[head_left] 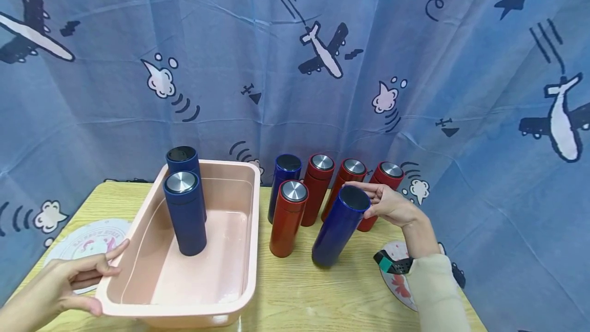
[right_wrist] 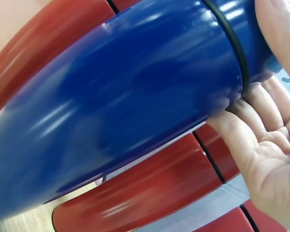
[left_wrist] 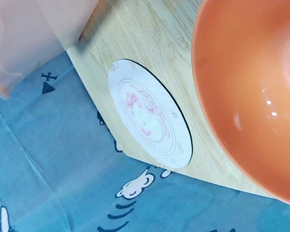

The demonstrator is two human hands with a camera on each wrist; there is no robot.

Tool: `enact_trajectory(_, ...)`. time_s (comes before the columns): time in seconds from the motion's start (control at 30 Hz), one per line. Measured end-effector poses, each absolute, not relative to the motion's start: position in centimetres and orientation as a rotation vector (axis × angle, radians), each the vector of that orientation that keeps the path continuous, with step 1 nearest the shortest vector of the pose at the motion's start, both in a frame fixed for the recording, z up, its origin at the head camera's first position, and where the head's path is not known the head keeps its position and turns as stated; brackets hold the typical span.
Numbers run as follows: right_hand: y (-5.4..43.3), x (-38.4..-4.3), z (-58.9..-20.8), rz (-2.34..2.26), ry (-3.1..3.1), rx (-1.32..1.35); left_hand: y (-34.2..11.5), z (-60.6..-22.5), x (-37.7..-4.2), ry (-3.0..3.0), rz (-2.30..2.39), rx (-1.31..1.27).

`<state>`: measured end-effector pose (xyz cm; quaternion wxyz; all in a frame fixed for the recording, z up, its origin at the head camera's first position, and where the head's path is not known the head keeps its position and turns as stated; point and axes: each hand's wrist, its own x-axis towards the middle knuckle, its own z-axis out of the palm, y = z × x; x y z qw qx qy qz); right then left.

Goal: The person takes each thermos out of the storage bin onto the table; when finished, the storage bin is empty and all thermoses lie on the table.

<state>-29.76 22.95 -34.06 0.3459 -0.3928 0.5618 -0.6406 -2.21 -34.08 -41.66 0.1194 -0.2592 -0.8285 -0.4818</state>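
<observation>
My right hand (head_left: 387, 204) holds a shiny blue thermos (head_left: 338, 229) near its dark top; the thermos tilts, its upper end leaning right. In the right wrist view, my thumb and fingers grip it by the black ring. A red thermos (head_left: 288, 224) stands to its left, and several more red ones, such as this red thermos (head_left: 318, 188), stand behind. My left hand (head_left: 74, 281) grips the near left corner of a pink tub (head_left: 255, 234). Inside the tub stand two matte blue thermoses, a silver-lidded thermos (head_left: 186, 219) before a dark-lidded thermos (head_left: 182, 153).
Another shiny blue thermos (head_left: 281, 181) stands at the table's back. A round white mat (head_left: 69, 240) lies left of the tub, a second round mat (head_left: 398, 281) under the right arm. An orange bowl (left_wrist: 241, 96) shows in the left wrist view. A blue curtain (head_left: 276, 65) hangs behind.
</observation>
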Motion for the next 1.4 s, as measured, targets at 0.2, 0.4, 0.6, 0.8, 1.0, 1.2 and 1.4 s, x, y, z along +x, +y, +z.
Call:
enact_trajectory(0.2,22.4,-30.6,-34.8,-1.659,1.422,-1.025,-33.8,-41.4,-2.2,-2.421,-1.42,-0.773)
enact_trajectory(0.4,21.6,-31.2,-35.1,-1.654,1.38,-1.02,-33.9,-41.4,-2.2,-2.413,-1.405,-0.784)
enact_trajectory(0.6,20.8,-31.9,-35.0,-1.619,1.363,-1.035,-34.0,-41.2,-2.2,-2.389,-1.496,-0.83)
enact_trajectory(0.8,20.1,-32.2,-35.2,-1.591,1.424,-1.036,-34.2,-41.4,-2.2,-2.409,-1.594,-0.795)
enact_trajectory(1.0,19.4,-32.2,-35.3,-1.597,1.513,-0.98,-34.4,-41.8,-2.1,-2.436,-1.546,-0.763)
enact_trajectory(1.2,18.7,-31.9,-35.0,-1.612,1.572,-0.899,-34.5,-41.7,-2.1,-2.465,-1.549,-0.742)
enact_trajectory(1.4,18.5,-31.7,-35.0,-1.613,1.607,-0.851,-34.7,-41.7,-2.2,-2.492,-1.565,-0.732)
